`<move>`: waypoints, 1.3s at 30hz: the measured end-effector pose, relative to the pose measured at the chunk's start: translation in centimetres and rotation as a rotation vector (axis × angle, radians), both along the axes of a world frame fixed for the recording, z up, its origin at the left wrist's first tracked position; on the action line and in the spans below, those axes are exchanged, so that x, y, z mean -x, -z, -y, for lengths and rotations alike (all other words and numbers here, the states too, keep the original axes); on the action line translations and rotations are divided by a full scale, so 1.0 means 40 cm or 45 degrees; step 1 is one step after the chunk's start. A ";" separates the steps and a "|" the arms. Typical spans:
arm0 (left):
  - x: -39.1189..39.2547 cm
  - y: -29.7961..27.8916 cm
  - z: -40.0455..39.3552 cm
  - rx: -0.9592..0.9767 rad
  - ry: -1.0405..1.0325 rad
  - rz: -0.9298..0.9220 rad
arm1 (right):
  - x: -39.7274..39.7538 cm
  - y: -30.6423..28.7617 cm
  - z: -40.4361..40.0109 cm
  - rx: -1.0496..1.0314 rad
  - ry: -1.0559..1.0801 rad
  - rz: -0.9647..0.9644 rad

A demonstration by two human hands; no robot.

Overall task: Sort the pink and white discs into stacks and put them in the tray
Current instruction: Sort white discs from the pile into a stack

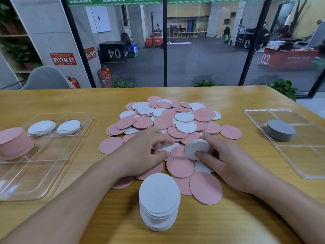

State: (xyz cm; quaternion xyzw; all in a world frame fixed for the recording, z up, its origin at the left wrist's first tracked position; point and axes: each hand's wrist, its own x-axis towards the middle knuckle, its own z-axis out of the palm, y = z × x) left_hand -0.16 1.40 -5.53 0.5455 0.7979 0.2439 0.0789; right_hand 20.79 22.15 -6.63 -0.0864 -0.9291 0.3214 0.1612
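A loose heap of pink and white discs (173, 120) covers the middle of the wooden table. My right hand (226, 161) grips a small stack of white discs (195, 147), tilted on edge over the heap's near side. My left hand (142, 154) pinches a single white disc (164, 146) lying on the heap, just left of that stack. A tall stack of white discs (159, 201) stands near the front edge. The clear tray (44, 166) at left holds a pink stack (15, 143) and two low white stacks (42, 128) (69, 127).
A second clear tray (302, 155) at the right holds a grey stack of discs (280, 129). Bare wood lies between the heap and each tray. Glass wall, a grey chair and plants stand behind the table's far edge.
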 end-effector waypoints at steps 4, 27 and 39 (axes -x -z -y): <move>-0.009 -0.009 -0.002 0.103 0.036 0.036 | -0.001 0.002 -0.002 -0.001 -0.003 -0.004; 0.018 -0.002 -0.012 -0.540 -0.375 0.457 | 0.000 0.003 -0.004 0.005 -0.003 -0.009; 0.006 -0.012 -0.007 -0.590 -0.277 0.709 | -0.003 0.000 -0.003 0.035 -0.012 -0.007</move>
